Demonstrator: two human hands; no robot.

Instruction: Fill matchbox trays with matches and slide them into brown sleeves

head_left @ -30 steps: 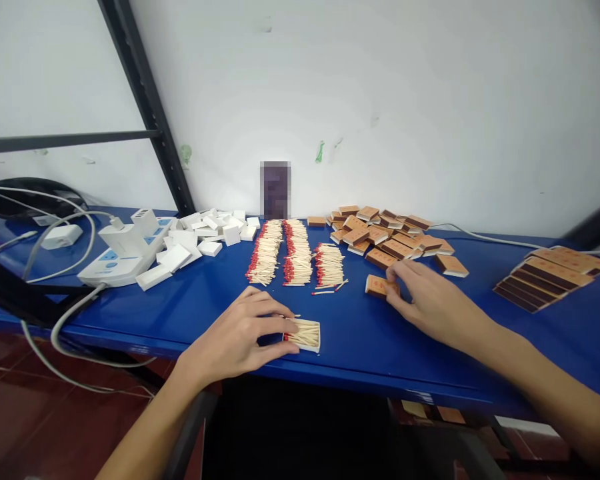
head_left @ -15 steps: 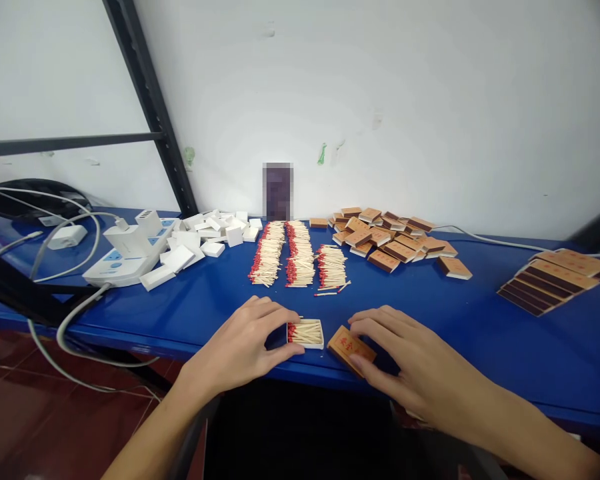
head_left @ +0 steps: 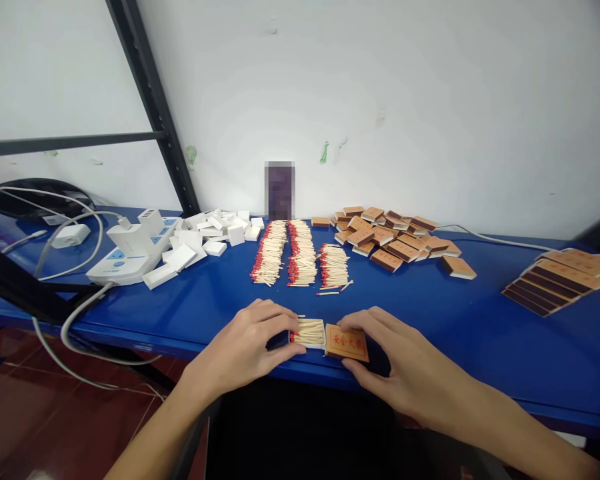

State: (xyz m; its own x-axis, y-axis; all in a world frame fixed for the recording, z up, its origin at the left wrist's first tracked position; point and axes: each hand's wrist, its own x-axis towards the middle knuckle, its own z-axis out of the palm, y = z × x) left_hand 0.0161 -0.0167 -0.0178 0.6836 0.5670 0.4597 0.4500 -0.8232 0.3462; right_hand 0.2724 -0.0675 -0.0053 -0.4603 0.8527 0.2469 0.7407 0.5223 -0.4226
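Between thumb and fingers, my left hand [head_left: 257,343] grips a white matchbox tray [head_left: 324,341] by its left end, near the table's front edge. Red-headed matches [head_left: 310,331] lie inside it. My right hand [head_left: 395,357] is closed around the long sides of a brown matchbox sleeve [head_left: 347,343] with red characters on top. The sleeve's left end meets the tray's right end, roughly in line with it. Beyond my hands, loose matches are laid in three piles: a left pile [head_left: 269,253], a middle pile [head_left: 301,253] and a shorter right pile [head_left: 334,267].
White trays [head_left: 180,257] are heaped at the back left, beside a power strip [head_left: 125,267] with chargers and cables. Brown sleeves [head_left: 403,248] lie heaped at the back right. Stacked matchboxes [head_left: 555,283] stand far right. A black metal post [head_left: 155,100] rises at the left.
My right hand has turned the sleeve from a slant to nearly straight and brought it left against the tray. My left hand keeps its hold on the tray.
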